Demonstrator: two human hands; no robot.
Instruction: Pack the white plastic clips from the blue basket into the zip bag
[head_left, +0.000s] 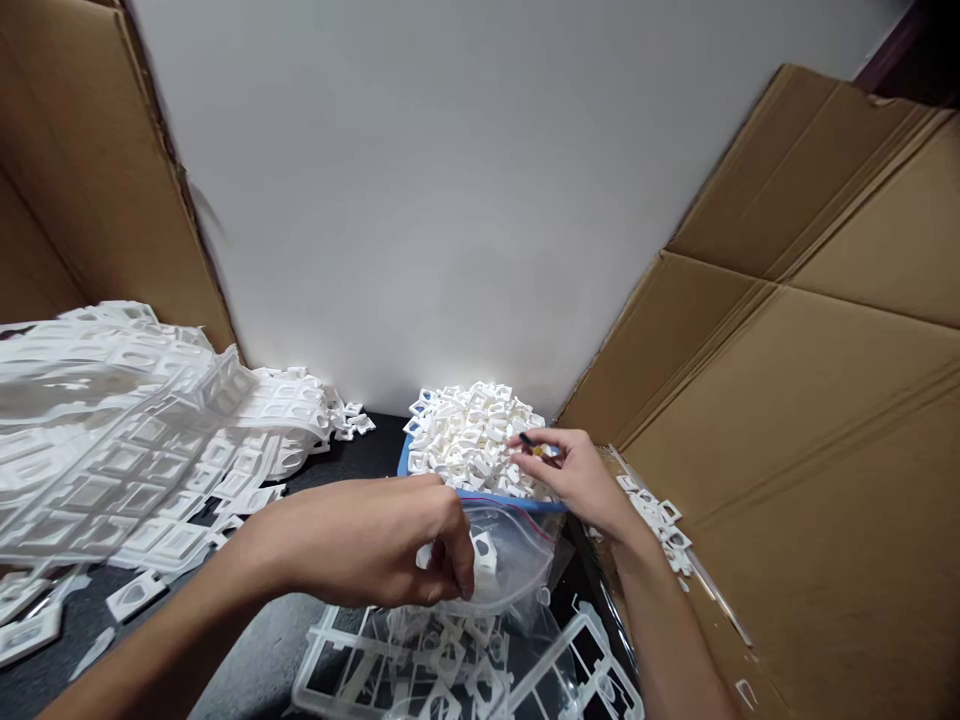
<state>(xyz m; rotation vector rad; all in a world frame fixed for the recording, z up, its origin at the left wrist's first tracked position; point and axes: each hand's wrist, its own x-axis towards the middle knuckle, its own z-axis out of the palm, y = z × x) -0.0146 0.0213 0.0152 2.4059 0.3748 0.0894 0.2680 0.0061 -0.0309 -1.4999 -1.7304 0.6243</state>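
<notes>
My left hand (431, 545) is closed, its curled fingertips at a clear zip bag (517, 570) with a red line along its mouth. Beside those fingers a white plastic piece (485, 553) shows; whether it is in the bag or pinched I cannot tell. Over the right side of a blue tub (403, 460), my right hand (559, 465) has thumb and fingers closed round a small dark and yellow thing (528, 440), too small to name. Small white plastic pieces (472, 435) heap above the tub's rim.
White moulded sheets (142, 450) and loose pieces pile at the left. A clear plastic tray (330, 650) with translucent scraps lies below the bag. More white pieces (667, 530) lie at the right. Cardboard walls (825, 430) and a pale wall (420, 200) enclose the table.
</notes>
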